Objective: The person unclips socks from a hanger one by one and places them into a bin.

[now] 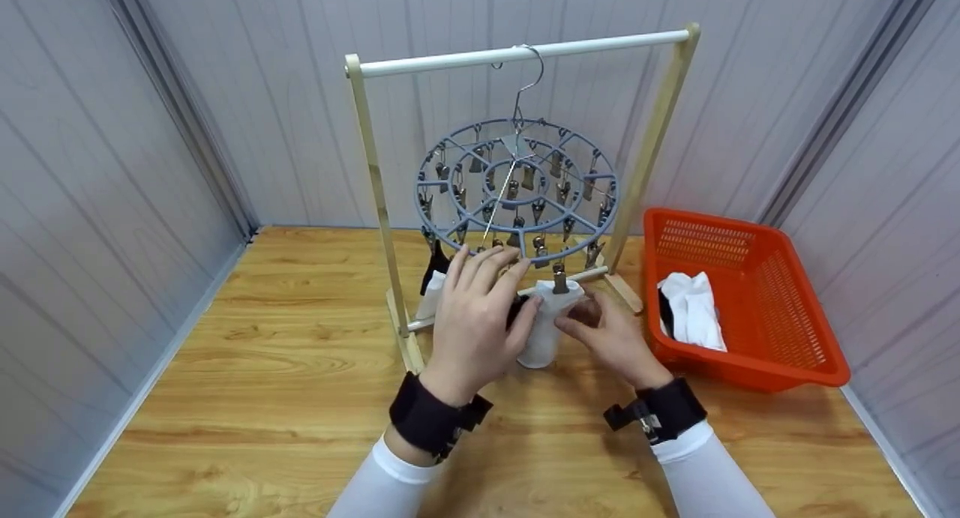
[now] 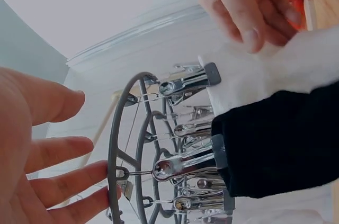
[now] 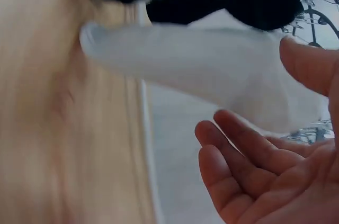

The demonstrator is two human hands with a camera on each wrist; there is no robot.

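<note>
Over the wooden table [image 1: 262, 398], a white sock [image 1: 549, 326] hangs from a clip [image 1: 560, 279]; your left hand [image 1: 476, 323] and right hand [image 1: 616, 336] lie loose, gripping nothing. Likely light and limp, it's best pinched at its cuff [image 1: 575, 288].

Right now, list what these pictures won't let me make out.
Head: the front black sock, mostly hidden behind the left hand.
Head: the black item in the red basket, mostly covered by white socks.
Left wrist: white cloth, cut off by the bottom edge.
Right wrist: tabletop grain, blurred.
</note>
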